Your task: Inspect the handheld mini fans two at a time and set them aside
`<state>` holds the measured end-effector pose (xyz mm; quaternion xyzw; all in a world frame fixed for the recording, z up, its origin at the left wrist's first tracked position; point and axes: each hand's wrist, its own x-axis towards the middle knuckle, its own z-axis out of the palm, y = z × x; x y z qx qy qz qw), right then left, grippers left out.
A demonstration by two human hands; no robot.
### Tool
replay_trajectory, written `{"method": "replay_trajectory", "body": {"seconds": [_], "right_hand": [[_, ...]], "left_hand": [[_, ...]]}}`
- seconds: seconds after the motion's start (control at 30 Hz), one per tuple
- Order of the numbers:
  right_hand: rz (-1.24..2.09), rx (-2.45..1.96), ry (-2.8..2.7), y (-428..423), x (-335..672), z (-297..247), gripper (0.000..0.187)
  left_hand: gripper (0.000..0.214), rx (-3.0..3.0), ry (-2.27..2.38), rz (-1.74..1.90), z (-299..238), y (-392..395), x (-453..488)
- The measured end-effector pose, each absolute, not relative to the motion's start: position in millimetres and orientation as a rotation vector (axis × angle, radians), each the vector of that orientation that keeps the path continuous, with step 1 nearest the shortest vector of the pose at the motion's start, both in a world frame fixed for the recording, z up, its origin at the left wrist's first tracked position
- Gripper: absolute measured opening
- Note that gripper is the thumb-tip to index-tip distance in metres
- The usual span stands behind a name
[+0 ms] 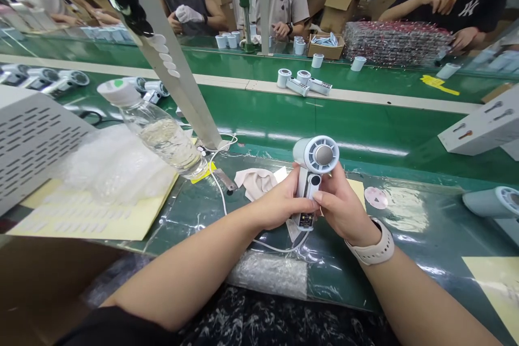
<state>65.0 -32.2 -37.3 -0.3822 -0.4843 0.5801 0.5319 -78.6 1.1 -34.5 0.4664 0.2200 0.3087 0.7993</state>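
The handheld fan [311, 178] is held upright over the near workbench [182, 238], head at the top. The left hand [281, 203] is partly closed around the handle from the left; the right hand [343, 203] is partly closed from the right. Both thumbs rest across the handle's front. A white cable [221, 189] curves to the handle's lower end; whether it is plugged in cannot be determined. A cloth [255, 181] lies to the left of the fan.

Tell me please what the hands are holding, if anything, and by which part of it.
The left hand and right hand hold a pale blue handheld fan by its handle, one from each side.
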Motion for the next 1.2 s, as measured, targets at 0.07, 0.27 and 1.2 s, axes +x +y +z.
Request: {"method": "replay_trajectory", "body": {"seconds": [0.07,0.27,1.2], "right_hand": [[1.4,-0.895,-1.141,-31.9,65.9,-37.6,0.074],[1.427,-0.885,-1.121,-28.6,69.2,-40.8,0.069],[1.342,-0.878,-1.209,-27.9,66.8,-45.5,0.073]], "left_hand": [[0.056,1.006,0.472,0.648,-35.0,1.7,-78.9],[0.053,1.013,0.5,0.656,-34.1,2.9,-78.9],[0.058,0.953,0.456,0.607,-30.4,6.8,-82.3]]}}
